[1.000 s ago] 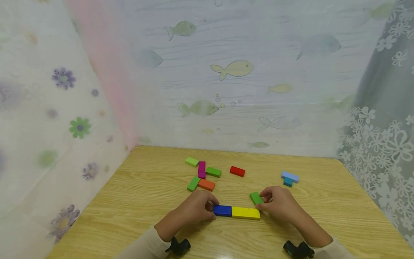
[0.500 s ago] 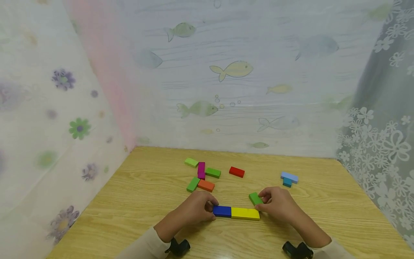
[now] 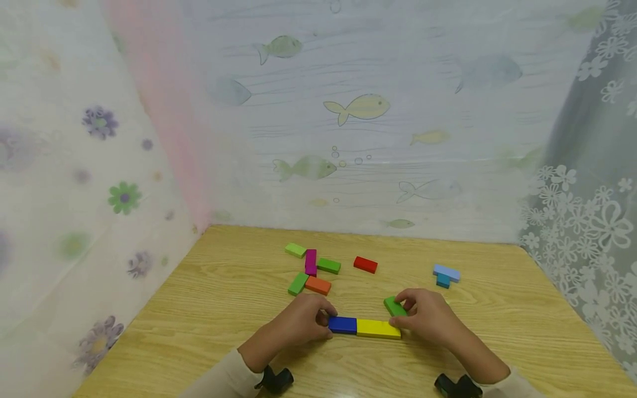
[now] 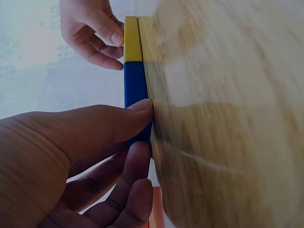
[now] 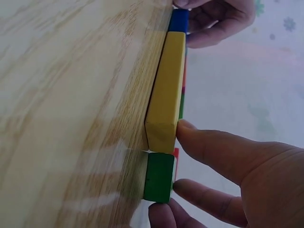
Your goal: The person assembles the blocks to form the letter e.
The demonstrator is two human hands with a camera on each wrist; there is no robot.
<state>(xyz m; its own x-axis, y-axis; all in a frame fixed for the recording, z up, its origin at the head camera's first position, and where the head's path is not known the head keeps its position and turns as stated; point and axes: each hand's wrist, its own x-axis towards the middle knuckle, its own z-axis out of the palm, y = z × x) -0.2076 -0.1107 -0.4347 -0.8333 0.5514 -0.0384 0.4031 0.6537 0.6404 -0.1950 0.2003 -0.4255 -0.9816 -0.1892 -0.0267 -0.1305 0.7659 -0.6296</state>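
A blue block (image 3: pixel 343 325) and a longer yellow block (image 3: pixel 378 329) lie end to end in a row on the table. My left hand (image 3: pixel 306 319) pinches the blue block's left end between thumb and fingers, as the left wrist view also shows. A green block (image 3: pixel 392 305) lies slanted behind the yellow block's right end. My right hand (image 3: pixel 427 316) has its fingers curled at the green block, one fingertip on its top. The right thumb touches the top of the yellow block near its right end. In the right wrist view the green block's end face (image 5: pixel 159 178) sits right beside the yellow one.
Behind my left hand lie an orange block (image 3: pixel 318 285), a magenta block (image 3: pixel 311 262) and several green ones. A red block (image 3: pixel 365 265) lies alone at the back. Farther right, a light blue block (image 3: pixel 447 272) meets a small teal block (image 3: pixel 443 281). A fish-printed curtain (image 3: pixel 358 166) borders the back.
My right thumb has shifted left onto the yellow block, and the right fingers have moved slightly over the green block. My left hand and the row of blocks have stayed put.
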